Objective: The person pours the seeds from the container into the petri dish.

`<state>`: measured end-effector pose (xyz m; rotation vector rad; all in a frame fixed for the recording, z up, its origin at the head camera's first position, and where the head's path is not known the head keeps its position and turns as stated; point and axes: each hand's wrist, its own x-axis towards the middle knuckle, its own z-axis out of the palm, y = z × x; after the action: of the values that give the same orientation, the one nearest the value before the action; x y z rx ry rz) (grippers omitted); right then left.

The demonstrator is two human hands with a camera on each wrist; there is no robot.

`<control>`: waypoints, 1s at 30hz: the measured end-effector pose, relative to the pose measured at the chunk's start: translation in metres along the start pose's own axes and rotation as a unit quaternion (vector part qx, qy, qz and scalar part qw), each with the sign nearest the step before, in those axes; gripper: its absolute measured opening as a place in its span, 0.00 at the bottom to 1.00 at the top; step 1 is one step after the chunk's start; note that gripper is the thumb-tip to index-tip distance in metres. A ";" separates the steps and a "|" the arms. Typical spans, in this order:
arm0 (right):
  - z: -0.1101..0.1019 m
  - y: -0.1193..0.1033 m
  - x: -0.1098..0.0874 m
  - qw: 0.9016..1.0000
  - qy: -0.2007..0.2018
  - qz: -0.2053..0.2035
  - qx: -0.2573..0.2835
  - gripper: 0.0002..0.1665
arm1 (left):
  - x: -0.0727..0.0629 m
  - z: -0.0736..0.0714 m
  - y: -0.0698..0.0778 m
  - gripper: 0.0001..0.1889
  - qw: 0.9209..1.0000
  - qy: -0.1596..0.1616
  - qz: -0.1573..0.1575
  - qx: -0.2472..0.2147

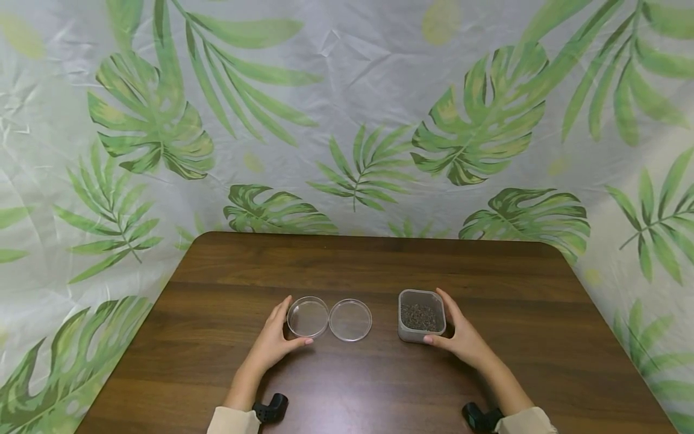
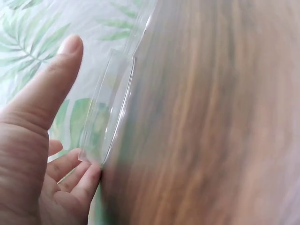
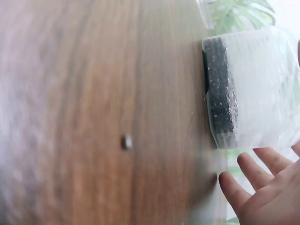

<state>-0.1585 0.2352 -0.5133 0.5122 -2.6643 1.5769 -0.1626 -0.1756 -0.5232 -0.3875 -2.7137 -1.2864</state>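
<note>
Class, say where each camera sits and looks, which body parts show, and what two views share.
Head: on the head, facing forward and down at tabletop, dishes and tub; left hand, right hand and sleeves show.
Left wrist: on that wrist, facing tabletop and left dish; thumb and fingers show.
Right wrist: on that wrist, facing tabletop and tub; right fingers show.
Head and right wrist share the tub.

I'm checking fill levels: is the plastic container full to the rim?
No, dark granules fill only the lower part of the plastic container.
</note>
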 end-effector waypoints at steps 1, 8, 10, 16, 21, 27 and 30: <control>0.000 0.000 0.000 1.000 0.000 -0.001 0.000 0.58 | 0.000 0.001 -0.001 0.56 1.000 0.004 0.000 -0.003; 0.002 -0.019 -0.002 1.000 0.003 -0.011 0.026 0.58 | -0.002 0.006 -0.006 0.53 0.999 0.015 -0.011 -0.033; 0.001 -0.027 -0.003 0.999 0.003 -0.007 0.032 0.58 | -0.002 0.007 -0.007 0.52 0.999 0.017 -0.009 -0.032; 0.002 -0.033 -0.004 0.999 0.005 0.000 0.034 0.57 | -0.001 0.008 -0.008 0.51 0.999 0.026 0.002 -0.019; 0.003 -0.032 -0.004 0.999 0.003 -0.004 0.038 0.57 | -0.001 0.009 -0.010 0.49 0.999 0.031 -0.001 -0.012; 0.004 -0.027 -0.003 0.999 0.007 -0.006 0.053 0.57 | -0.001 0.010 -0.010 0.47 0.999 0.037 -0.006 -0.007; 0.005 -0.017 -0.002 0.998 0.007 -0.004 0.070 0.57 | -0.001 0.011 -0.010 0.47 0.999 0.038 -0.004 -0.006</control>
<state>-0.1511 0.2239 -0.5016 0.5124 -2.5514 1.7673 -0.1641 -0.1737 -0.5376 -0.3213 -2.6483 -1.2923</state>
